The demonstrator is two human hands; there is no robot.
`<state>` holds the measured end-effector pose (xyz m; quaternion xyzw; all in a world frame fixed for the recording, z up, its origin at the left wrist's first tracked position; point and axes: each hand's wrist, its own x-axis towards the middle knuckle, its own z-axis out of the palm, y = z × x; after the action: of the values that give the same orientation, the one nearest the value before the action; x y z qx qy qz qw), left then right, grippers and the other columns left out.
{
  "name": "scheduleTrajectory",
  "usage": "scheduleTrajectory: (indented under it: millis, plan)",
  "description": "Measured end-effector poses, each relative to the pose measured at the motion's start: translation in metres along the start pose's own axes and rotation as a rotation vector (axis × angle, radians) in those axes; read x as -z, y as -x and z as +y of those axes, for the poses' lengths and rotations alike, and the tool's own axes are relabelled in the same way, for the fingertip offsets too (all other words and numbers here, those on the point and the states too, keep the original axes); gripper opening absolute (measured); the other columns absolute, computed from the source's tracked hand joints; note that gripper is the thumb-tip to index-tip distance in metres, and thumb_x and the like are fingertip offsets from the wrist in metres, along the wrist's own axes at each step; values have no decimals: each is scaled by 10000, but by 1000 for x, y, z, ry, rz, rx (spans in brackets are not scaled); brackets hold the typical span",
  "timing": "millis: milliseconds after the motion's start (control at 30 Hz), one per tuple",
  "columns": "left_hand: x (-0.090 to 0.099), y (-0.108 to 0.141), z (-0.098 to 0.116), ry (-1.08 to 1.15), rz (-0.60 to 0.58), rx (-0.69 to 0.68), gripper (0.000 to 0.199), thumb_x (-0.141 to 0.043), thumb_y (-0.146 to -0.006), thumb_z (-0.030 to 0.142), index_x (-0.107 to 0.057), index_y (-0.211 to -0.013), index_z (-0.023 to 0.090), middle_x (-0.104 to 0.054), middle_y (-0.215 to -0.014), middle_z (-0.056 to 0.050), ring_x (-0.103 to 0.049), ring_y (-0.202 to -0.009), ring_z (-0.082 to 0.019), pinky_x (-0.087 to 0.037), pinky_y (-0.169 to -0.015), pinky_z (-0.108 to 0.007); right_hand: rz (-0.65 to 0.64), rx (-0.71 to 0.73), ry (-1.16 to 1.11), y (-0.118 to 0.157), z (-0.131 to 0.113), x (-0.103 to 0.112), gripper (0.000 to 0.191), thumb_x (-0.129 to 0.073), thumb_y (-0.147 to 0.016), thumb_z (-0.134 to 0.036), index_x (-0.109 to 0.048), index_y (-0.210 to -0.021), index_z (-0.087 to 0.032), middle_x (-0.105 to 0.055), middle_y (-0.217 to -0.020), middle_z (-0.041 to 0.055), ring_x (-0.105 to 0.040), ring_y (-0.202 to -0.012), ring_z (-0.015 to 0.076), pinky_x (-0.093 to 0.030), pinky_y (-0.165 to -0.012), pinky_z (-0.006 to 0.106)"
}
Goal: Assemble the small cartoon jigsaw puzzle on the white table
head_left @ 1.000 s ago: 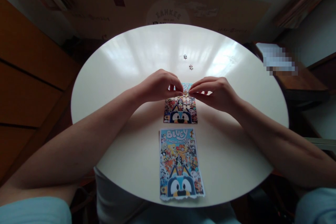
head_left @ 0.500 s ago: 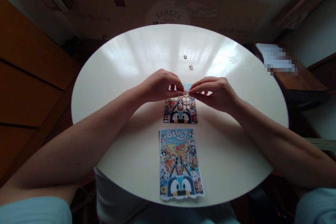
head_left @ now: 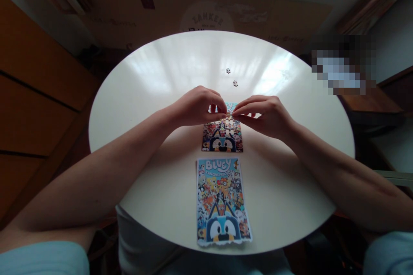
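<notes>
Fingers [head_left: 220, 101] of both hands meet at one spot on the puzzle [head_left: 222, 136]

The fingers of the left hand [head_left: 200, 105] curl inward, thumb and forefinger tips drawn close together, while those of the right hand [head_left: 266, 111] reach in fairly straight, their tips bunched near the thumb. Whether either hand pinches a piece, or only presses on the joins, I cannot tell; the tips hide it. The puzzle lies flat on the bench [head_left: 284, 189], under and just in front of the fingers, its upper left part covered by the left hand. Pale lines show along some joins just below the tips.

The step in hand looks like fitting or settling a piece in the upper part. To do it well, one hand should steady the neighbouring pieces while the other lines up tab and slot, then presses straight down, lightly and evenly. Pushing sideways could spread the joins or lift an edge. The picture sheet [head_left: 222, 202], lying nearer the body, is a handy check for pattern and direction. Two loose pieces [head_left: 235, 83] lie beyond the hands, apart from the puzzle and best left there until this spot sits level
</notes>
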<state>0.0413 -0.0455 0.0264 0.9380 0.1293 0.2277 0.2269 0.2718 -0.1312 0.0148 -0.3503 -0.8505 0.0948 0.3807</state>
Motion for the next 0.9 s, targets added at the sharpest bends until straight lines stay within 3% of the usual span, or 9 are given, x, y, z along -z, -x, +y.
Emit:
scheduleTrajectory:
  millis: [367,633,900]
  plan:
    - [4,0,1,-9,-23,28,122,-694,-839,282,-774,-802,197,-737,-747,-21,-660,-632,-111,-512,-598,-226,-14,-16,-2,0,1,3,115,-698,-922,-247,-800,-906,-198,-762,-923,47,-718,-806,149,-577,-670,253]
    - [16,5,-8,-104,100,85,134,-671,-849,256,-769,-804,176,-738,-752,-29,-641,-608,-105,-499,-583,-224,-181,-31,-34,4,14,18,127,-689,-927,-271,-794,-925,-200,-766,-947,49,-720,-803,145,-584,-702,263]
    - [16,6,-9,-80,35,92,151,-648,-845,255,-775,-808,182,-741,-760,-35,-642,-612,-113,-508,-596,-239,-331,1,-98,3,8,19,120,-682,-919,-248,-788,-930,-193,-761,-946,59,-718,-800,139,-573,-722,253]
